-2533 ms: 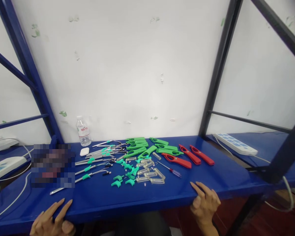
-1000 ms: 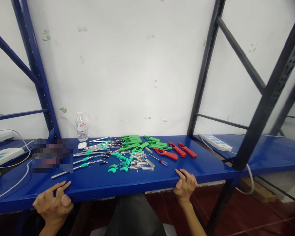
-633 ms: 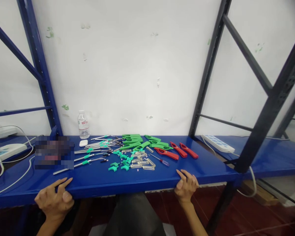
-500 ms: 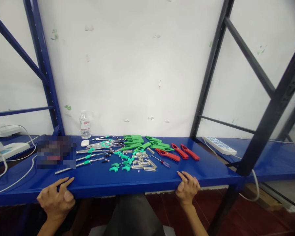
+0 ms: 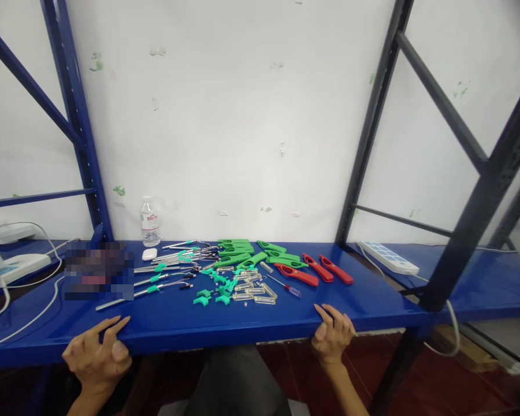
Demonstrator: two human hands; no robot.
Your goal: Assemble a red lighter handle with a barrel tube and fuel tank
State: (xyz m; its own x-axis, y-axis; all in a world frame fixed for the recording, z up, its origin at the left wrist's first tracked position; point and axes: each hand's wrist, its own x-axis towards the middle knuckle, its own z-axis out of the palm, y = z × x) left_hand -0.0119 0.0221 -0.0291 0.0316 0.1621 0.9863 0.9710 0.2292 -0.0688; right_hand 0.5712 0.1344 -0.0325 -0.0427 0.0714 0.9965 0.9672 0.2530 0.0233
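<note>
On the table [image 5: 281, 320] a bottle [image 5: 150, 222] seems filled; left hand [image 5: 96, 351], right hand [image 5: 334, 335] empty, half-curled

Both hands [image 5: 97, 353] [image 5: 334, 336] bare; clothing over lap [image 5: 238, 381] dark grey (looks plain).

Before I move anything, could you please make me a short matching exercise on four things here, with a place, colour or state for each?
Column one:
1. Bottle
2. Screwdriver
3. Red casings
4. Left hand

Column two:
A. Three in number, lying down
B. At the front edge of the blue table
C. Upright, near the white wall
D. Has a purplish handle

Right pairs: 1-C, 2-D, 3-A, 4-B.
</note>
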